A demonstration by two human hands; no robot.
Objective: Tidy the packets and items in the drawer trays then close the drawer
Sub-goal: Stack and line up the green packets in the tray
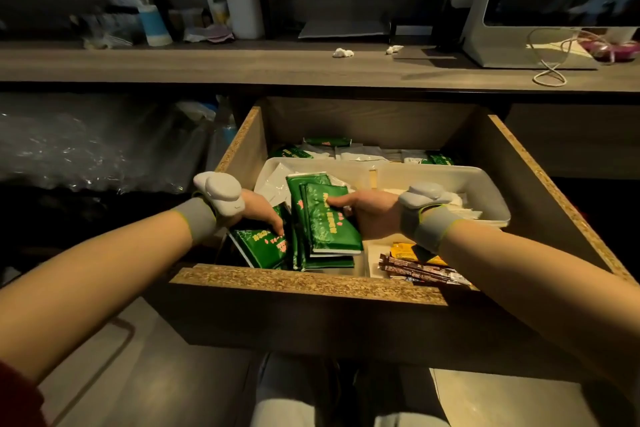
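Head view
Left hand [258, 210]: its fingers bend down over the top edge of a shiny green flat plastic packet [259, 248] and hold it.
Left packet: it leans on its edge. Its long side runs from the left fingers toward the near drawer front.
Right hand [369, 211]: thumb on top, fingers tucked under, gripping a stack of shiny green flat packets [325, 222].
Stack: it sits between the two hands. Its long side runs from far to near, and its printed face is up and tipped a little.
Drawer: an open brown wooden drawer [304, 282] with rough, crumbly top edges. Both hands are inside it.
Tray: a smooth white plastic tray [450, 172] with round corners, just past the right hand.
Sticks: thin brown shiny stick sachets [422, 270] lie under the right wrist, long sides running left to right.
Back row: more green and white packets [325, 141] lie beyond both hands.
Room: there is only a thin gap between the left hand and the drawer's side wall. The stack is close beside the left packet.
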